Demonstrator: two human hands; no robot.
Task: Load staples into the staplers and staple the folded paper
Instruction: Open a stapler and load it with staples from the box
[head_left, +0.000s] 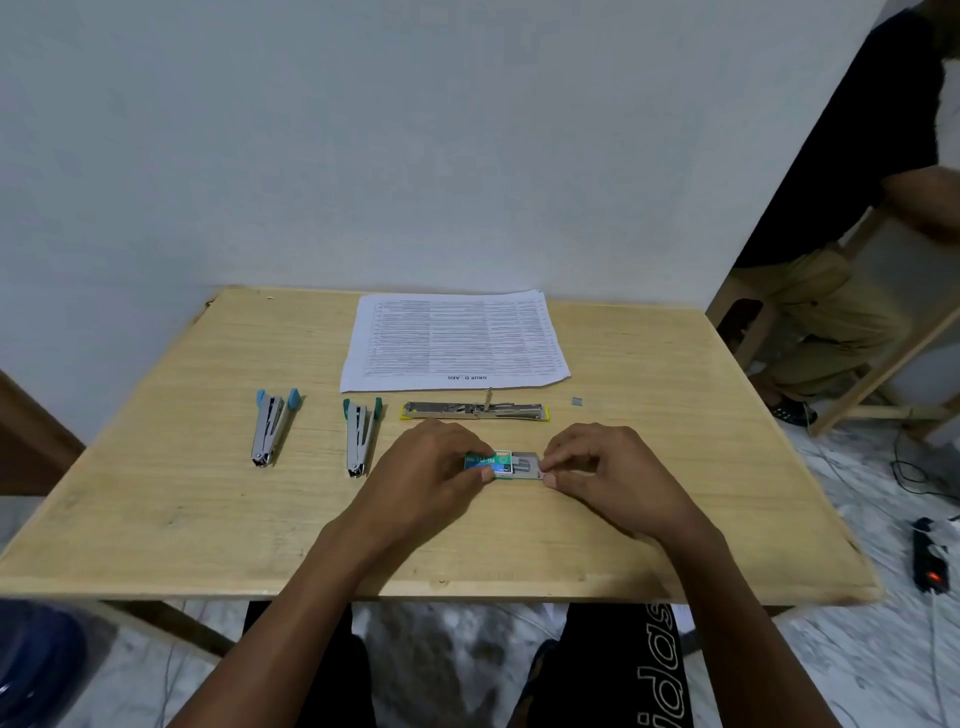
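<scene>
A small green and blue staple box (491, 461) lies on the wooden table (208, 493) in front of me. My left hand (431, 467) grips its sleeve. My right hand (608, 467) pinches the end of the inner tray (524, 465), which is slid partly out to the right. Two staplers stand open in a V: a blue-tipped one (272, 431) at the left and a green-tipped one (361, 434) beside it. A yellow-tipped stapler (475, 410) lies opened flat just beyond my hands. The printed paper (454, 340) lies flat at the table's far side.
A tiny strip of staples (576, 401) lies to the right of the flat stapler. Another person (852, 218) sits on a wooden stool at the right. A power strip (927, 558) and cables lie on the floor to the right.
</scene>
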